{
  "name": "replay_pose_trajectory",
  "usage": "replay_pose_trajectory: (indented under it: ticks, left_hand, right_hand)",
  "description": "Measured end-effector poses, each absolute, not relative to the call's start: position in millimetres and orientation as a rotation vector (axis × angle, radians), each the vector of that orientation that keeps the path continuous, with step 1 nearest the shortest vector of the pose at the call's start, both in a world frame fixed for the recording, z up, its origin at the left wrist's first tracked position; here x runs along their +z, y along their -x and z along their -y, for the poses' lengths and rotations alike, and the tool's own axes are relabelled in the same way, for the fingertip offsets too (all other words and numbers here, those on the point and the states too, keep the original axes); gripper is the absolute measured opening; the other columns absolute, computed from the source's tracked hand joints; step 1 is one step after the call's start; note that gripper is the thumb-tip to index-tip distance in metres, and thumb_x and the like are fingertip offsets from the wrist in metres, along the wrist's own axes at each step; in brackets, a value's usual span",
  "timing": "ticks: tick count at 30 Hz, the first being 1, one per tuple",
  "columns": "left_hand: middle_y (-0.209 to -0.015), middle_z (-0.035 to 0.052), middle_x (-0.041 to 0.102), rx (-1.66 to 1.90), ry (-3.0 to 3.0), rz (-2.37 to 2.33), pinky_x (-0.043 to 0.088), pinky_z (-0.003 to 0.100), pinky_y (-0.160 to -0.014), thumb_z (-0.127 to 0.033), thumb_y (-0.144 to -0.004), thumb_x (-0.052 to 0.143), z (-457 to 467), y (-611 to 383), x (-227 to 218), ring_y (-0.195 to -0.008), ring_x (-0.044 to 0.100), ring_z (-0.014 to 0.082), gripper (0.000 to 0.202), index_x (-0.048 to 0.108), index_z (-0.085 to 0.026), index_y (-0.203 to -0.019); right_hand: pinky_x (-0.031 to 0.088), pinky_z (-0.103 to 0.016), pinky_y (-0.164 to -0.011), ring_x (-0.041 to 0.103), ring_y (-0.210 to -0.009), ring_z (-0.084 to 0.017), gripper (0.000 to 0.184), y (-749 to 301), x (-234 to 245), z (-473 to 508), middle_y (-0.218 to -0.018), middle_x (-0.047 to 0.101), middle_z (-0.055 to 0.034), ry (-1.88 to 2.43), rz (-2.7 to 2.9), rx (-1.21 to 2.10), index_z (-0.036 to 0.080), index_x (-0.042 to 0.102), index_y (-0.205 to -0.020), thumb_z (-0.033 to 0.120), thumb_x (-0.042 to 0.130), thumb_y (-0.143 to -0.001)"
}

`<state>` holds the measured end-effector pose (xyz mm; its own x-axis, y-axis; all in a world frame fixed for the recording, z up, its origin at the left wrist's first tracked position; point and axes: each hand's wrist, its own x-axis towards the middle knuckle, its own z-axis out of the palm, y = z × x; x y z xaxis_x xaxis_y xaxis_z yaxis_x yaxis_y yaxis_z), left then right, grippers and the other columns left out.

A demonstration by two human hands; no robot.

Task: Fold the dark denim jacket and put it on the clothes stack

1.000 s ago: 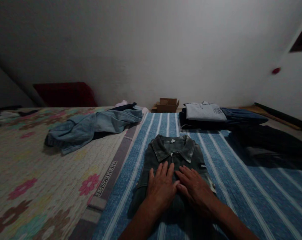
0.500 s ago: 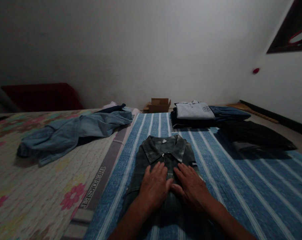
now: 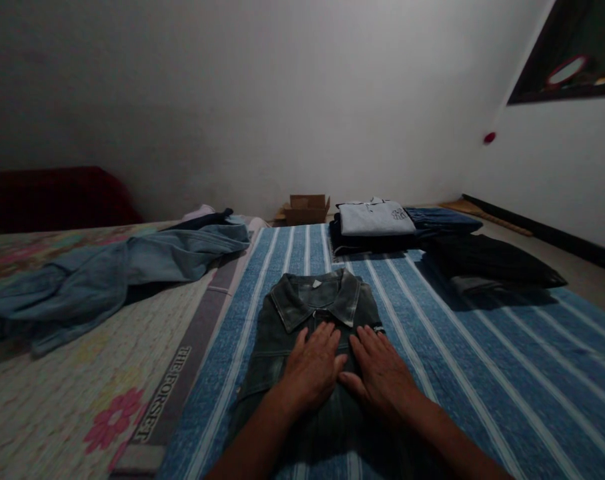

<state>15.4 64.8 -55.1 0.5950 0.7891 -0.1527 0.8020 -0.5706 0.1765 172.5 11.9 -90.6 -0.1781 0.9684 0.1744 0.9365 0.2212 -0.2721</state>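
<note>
Shifted a little leftward in view since a second ago, with both hands kept flat on the same spot of the garment; folded dark denim shirt [image 3: 309,333] lying collar-away on the blue striped sheet [image 3: 482,373], directly beneath both palms; left hand [image 3: 312,370] spread open, fingers together, pressing the shirt front just below the collar, gripping nothing; right hand [image 3: 382,373] likewise flat and open, thumb touching the left hand's edge, fingertips near a small label at the shirt's side; beyond the fingertips, well apart, stack of folded clothes [image 3: 377,223] topped by a pale grey shirt; just right of that stack, dark folded garments [image 3: 487,263]; further beyond the hands, against the wall, small cardboard box [image 3: 305,209]; off to the left of the left hand, crumpled light blue jeans [image 3: 117,267] sprawled across a floral quilt [image 3: 57,373], with a lettered grey border strip between quilt and striped sheet; far left, dim red cushion [image 3: 52,197].
</note>
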Motion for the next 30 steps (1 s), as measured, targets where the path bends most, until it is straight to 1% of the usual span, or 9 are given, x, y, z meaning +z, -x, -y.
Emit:
replay_pose_trajectory:
  ticks: [4, 8, 12, 15, 18, 20, 23, 26, 30]
  left_hand:
    - [-0.150, 0.0116, 0.035, -0.079, -2.622, -1.329, 0.019, 0.053, -0.113, -0.043, -0.095, 0.030, -65.9, -17.5, -54.1, -0.141, 0.023, 0.0242, 0.055, 0.038, -0.016, -0.141]
    - [-0.150, 0.0116, 0.034, -0.118, -2.599, -1.358, 0.020, 0.055, -0.112, -0.041, -0.094, 0.031, -65.7, -20.6, -51.0, -0.141, 0.024, 0.0255, 0.054, 0.039, -0.015, -0.141]
    - [-0.149, 0.0121, 0.037, -0.113, -2.601, -1.373, 0.024, 0.056, -0.110, -0.042, -0.094, 0.033, -66.2, -22.9, -47.3, -0.139, 0.028, 0.0271, 0.054, 0.038, -0.017, -0.141]
    - [-0.143, 0.0137, 0.044, -0.108, -2.643, -1.369, 0.027, 0.056, -0.107, -0.041, -0.093, 0.038, -66.7, -26.4, -41.5, -0.134, 0.035, 0.0293, 0.048, 0.047, -0.016, -0.134]
    - [-0.131, 0.0154, 0.053, -0.126, -2.682, -1.376, 0.027, 0.058, -0.105, -0.038, -0.092, 0.042, -66.2, -31.5, -34.3, -0.126, 0.044, 0.0312, 0.040, 0.057, -0.015, -0.120]
    - [-0.126, 0.0158, 0.056, -0.124, -2.701, -1.385, 0.027, 0.058, -0.104, -0.036, -0.092, 0.042, -65.7, -34.9, -31.1, -0.122, 0.046, 0.0315, 0.037, 0.059, -0.014, -0.117]
    - [-0.123, 0.0153, 0.058, -0.114, -2.705, -1.399, 0.026, 0.056, -0.105, -0.035, -0.092, 0.042, -66.1, -38.8, -29.9, -0.120, 0.048, 0.0309, 0.036, 0.058, -0.015, -0.118]
    - [-0.125, 0.0142, 0.058, -0.125, -2.710, -1.377, 0.025, 0.053, -0.107, -0.030, -0.090, 0.045, -68.6, -40.1, -33.5, -0.121, 0.049, 0.0296, 0.034, 0.058, -0.017, -0.119]
    - [-0.138, 0.0115, 0.050, -0.083, -2.714, -1.239, 0.025, 0.049, -0.110, -0.026, -0.092, 0.039, -72.6, -34.8, -44.6, -0.130, 0.042, 0.0252, 0.038, 0.054, -0.018, -0.126]
  right_hand:
    - [0.027, -0.050, -0.109, 0.028, -0.136, -0.034, 0.069, -175.3, -89.4, -11.9, -0.143, 0.038, -0.0220, 1.828, 2.224, 0.166, 0.003, 0.048, -0.134, 0.056, 0.046, -0.091]
    - [0.028, -0.051, -0.109, 0.028, -0.135, -0.036, 0.072, -178.4, -86.0, -14.1, -0.143, 0.037, -0.0230, 1.840, 2.281, 0.245, 0.001, 0.047, -0.135, 0.058, 0.042, -0.091]
    - [0.030, -0.052, -0.108, 0.030, -0.134, -0.036, 0.070, -179.5, -88.8, -15.5, -0.141, 0.040, -0.0233, 1.843, 2.262, 0.210, 0.002, 0.048, -0.134, 0.057, 0.043, -0.091]
    - [0.031, -0.053, -0.107, 0.033, -0.133, -0.036, 0.066, -181.0, -95.9, -16.6, -0.140, 0.042, -0.0230, 1.808, 2.255, 0.183, 0.004, 0.051, -0.132, 0.056, 0.043, -0.091]
    - [0.032, -0.053, -0.106, 0.034, -0.133, -0.036, 0.064, -182.7, -101.9, -18.4, -0.140, 0.042, -0.0231, 1.775, 2.258, 0.165, 0.005, 0.052, -0.131, 0.054, 0.044, -0.091]
    - [0.031, -0.053, -0.107, 0.033, -0.133, -0.037, 0.063, -182.9, -102.5, -19.4, -0.140, 0.042, -0.0238, 1.783, 2.262, 0.148, 0.003, 0.051, -0.131, 0.052, 0.045, -0.091]
    - [0.031, -0.053, -0.107, 0.033, -0.133, -0.037, 0.065, -181.2, -98.4, -19.5, -0.140, 0.041, -0.0246, 1.805, 2.294, 0.159, 0.001, 0.049, -0.133, 0.051, 0.044, -0.092]
    - [0.030, -0.050, -0.109, 0.032, -0.134, -0.036, 0.066, -177.7, -93.9, -17.1, -0.140, 0.041, -0.0237, 1.827, 2.279, 0.157, 0.002, 0.049, -0.133, 0.053, 0.044, -0.092]
    - [0.027, -0.047, -0.111, 0.030, -0.135, -0.033, 0.066, -174.0, -93.5, -12.8, -0.142, 0.039, -0.0214, 1.832, 2.197, 0.128, 0.003, 0.049, -0.134, 0.054, 0.046, -0.091]
